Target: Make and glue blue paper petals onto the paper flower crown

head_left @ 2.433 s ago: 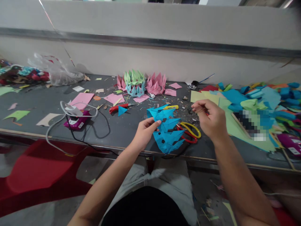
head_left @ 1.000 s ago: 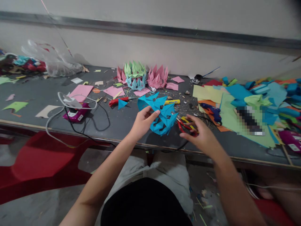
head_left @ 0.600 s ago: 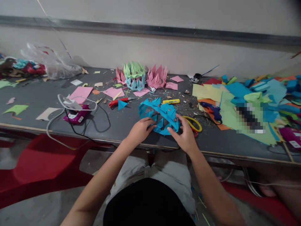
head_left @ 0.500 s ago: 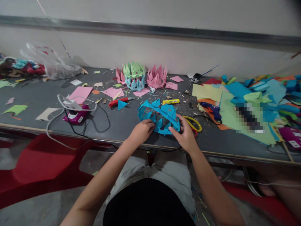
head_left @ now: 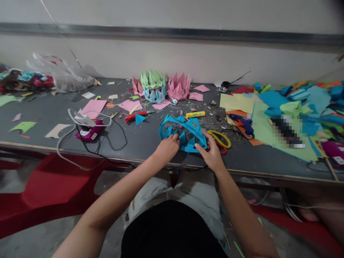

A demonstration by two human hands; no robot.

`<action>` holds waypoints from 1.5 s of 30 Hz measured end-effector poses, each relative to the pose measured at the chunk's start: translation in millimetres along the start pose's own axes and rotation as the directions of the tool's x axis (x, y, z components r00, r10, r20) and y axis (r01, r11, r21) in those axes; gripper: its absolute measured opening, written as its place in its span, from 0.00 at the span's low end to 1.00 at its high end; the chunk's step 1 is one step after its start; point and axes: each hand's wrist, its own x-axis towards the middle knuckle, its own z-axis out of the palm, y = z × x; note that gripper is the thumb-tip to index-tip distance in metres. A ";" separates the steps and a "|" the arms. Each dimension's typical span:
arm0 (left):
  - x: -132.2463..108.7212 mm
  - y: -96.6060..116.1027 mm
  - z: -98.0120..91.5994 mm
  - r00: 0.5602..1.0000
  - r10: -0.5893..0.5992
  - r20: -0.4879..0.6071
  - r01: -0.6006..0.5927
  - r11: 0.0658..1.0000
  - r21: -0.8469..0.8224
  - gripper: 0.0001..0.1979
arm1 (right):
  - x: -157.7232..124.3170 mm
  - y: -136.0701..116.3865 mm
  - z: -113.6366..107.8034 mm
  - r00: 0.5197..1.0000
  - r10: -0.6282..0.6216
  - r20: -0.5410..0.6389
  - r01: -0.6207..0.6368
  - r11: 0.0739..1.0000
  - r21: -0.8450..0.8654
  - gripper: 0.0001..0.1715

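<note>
A blue paper crown (head_left: pixel 192 125), a ring with folded triangular points, lies on its side near the table's front edge. My left hand (head_left: pixel 170 145) is closed at its near left side, fingertips pinching one of the points. On the right end, my right hand (head_left: pixel 212 152) grips the crown, thumb on the near side and fingers behind. Just right of that hand are scissors (head_left: pixel 223 139) with yellow and red handles. A yellow glue tube (head_left: pixel 195 114) lies behind the crown. To the left, a loose blue paper triangle (head_left: pixel 139 119) rests by a red-handled tool (head_left: pixel 131 116).
Finished-looking pink crowns (head_left: pixel 178 86) and a green crown (head_left: pixel 152 79) stand at the back. A purple power strip (head_left: pixel 88 133) with a looped cord sits left. Right are a blue glue gun (head_left: pixel 242 122) and heaped coloured paper (head_left: pixel 260 122). A red stool (head_left: pixel 53 182) stands lower left.
My left hand has shifted slightly right and up along the crown's near edge. My right hand keeps its hold. The view has turned slightly.
</note>
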 end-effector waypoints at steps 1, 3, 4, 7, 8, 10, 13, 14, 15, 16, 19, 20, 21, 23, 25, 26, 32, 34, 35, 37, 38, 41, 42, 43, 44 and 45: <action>0.1 -1.0 1.1 1.000 0.005 -0.005 -0.005 1.000 0.004 0.08 | -0.2 1.0 0.1 1.000 0.006 -0.001 -0.006 1.000 0.013 0.31; -0.9 -4.0 3.3 1.000 0.011 -0.019 -0.011 1.000 0.003 0.07 | -0.2 2.5 0.3 1.000 0.012 -0.002 -0.012 1.000 0.027 0.31; -1.8 -5.6 4.2 0.999 0.013 -0.030 -0.013 1.000 -0.001 0.07 | -0.2 3.0 0.3 1.000 0.013 -0.004 -0.013 1.000 0.029 0.31; -5.8 -9.9 4.6 0.997 -0.006 -0.078 0.004 1.000 -0.029 0.07 | 0.1 3.4 -0.2 1.000 0.005 -0.016 -0.005 1.000 0.019 0.30; -7.4 -10.9 3.9 0.995 -0.024 -0.096 0.020 0.999 -0.041 0.07 | 0.1 3.4 -0.5 1.000 -0.001 -0.019 0.001 1.000 0.014 0.30; -10.6 -11.5 2.1 0.989 -0.066 -0.129 0.058 0.996 -0.064 0.08 | 0.2 3.6 -1.2 1.000 -0.020 -0.019 0.020 1.000 0.002 0.29; -15.3 -9.0 1.3 0.985 -0.083 -0.151 0.070 0.994 -0.085 0.10 | 0.5 5.5 -2.1 0.998 -0.060 -0.018 0.059 0.998 -0.037 0.28; -16.8 -7.4 2.0 0.986 -0.067 -0.151 0.054 0.995 -0.087 0.11 | 0.6 6.4 -2.3 0.997 -0.072 -0.019 0.070 0.996 -0.052 0.28; -18.4 -5.8 3.4 0.988 -0.043 -0.149 0.031 0.996 -0.083 0.11 | 0.7 7.5 -2.5 0.996 -0.083 -0.023 0.081 0.995 -0.064 0.28; -20.1 -4.2 5.0 0.989 -0.016 -0.148 0.006 0.997 -0.072 0.11 | 0.8 8.5 -2.6 0.995 -0.093 -0.025 0.091 0.993 -0.071 0.28; -24.3 -0.1 10.0 0.987 0.035 -0.157 -0.038 0.999 -0.018 0.12 | 1.0 10.8 -2.7 0.992 -0.122 -0.019 0.120 0.990 -0.079 0.28; -25.1 1.1 11.0 0.986 0.035 -0.165 -0.035 0.999 0.000 0.12 | 1.1 11.1 -2.7 0.991 -0.131 -0.016 0.129 0.988 -0.083 0.28; -25.4 2.3 11.6 0.984 0.030 -0.175 -0.028 0.999 0.015 0.12 | 1.1 11.2 -2.8 0.990 -0.139 -0.014 0.137 0.987 -0.088 0.28; -24.3 5.2 12.0 0.979 0.021 -0.203 -0.015 0.999 0.031 0.11 | 1.1 11.2 -3.0 0.988 -0.154 -0.015 0.152 0.983 -0.102 0.28; -21.4 9.0 12.1 0.973 0.051 -0.226 -0.046 0.999 0.025 0.11 | 1.2 11.1 -3.3 0.986 -0.166 -0.014 0.163 0.980 -0.110 0.28; -19.7 11.1 12.4 0.970 0.080 -0.231 -0.078 0.997 0.016 0.12 | 1.2 11.1 -3.5 0.985 -0.170 -0.011 0.168 0.979 -0.112 0.28; -13.6 18.0 16.9 0.970 0.120 -0.210 -0.125 0.992 -0.013 0.10 | 2.1 11.5 -4.8 0.985 -0.173 0.012 0.174 0.980 -0.097 0.27; -13.9 18.3 17.1 0.971 0.103 -0.214 -0.110 0.994 -0.020 0.09 | 2.5 12.2 -5.4 0.988 -0.156 0.007 0.156 0.984 -0.081 0.27; -14.3 18.4 16.8 0.971 0.098 -0.217 -0.105 0.994 -0.020 0.09 | 2.6 12.6 -5.7 0.990 -0.141 0.000 0.141 0.988 -0.068 0.27; -15.1 19.0 16.2 0.971 0.090 -0.221 -0.094 0.995 -0.011 0.08 | 2.3 12.7 -6.3 0.995 -0.099 -0.016 0.099 0.995 -0.034 0.26; -15.6 19.5 16.0 0.971 0.085 -0.224 -0.088 0.996 -0.005 0.08 | 1.8 12.3 -6.6 0.997 -0.073 -0.030 0.073 0.997 -0.016 0.26; -17.2 21.2 17.1 0.966 0.062 -0.252 -0.063 0.998 0.003 0.07 | -0.7 8.8 -7.3 0.996 0.019 -0.082 -0.014 0.998 0.058 0.27; -17.8 21.7 17.9 0.962 0.053 -0.269 -0.055 0.998 0.001 0.07 | -1.7 7.2 -7.3 0.994 0.052 -0.093 -0.043 0.995 0.090 0.27; -18.4 22.2 18.8 0.956 0.047 -0.289 -0.050 0.999 -0.004 0.07 | -2.7 5.6 -7.2 0.992 0.083 -0.098 -0.070 0.990 0.124 0.28; -19.1 22.6 19.7 0.949 0.042 -0.312 -0.047 0.999 -0.011 0.06 | -3.7 4.2 -7.0 0.989 0.111 -0.098 -0.094 0.983 0.159 0.28; -19.8 23.0 20.6 0.940 0.038 -0.340 -0.048 0.999 -0.022 0.06 | -4.5 3.0 -6.6 0.986 0.136 -0.100 -0.115 0.974 0.193 0.28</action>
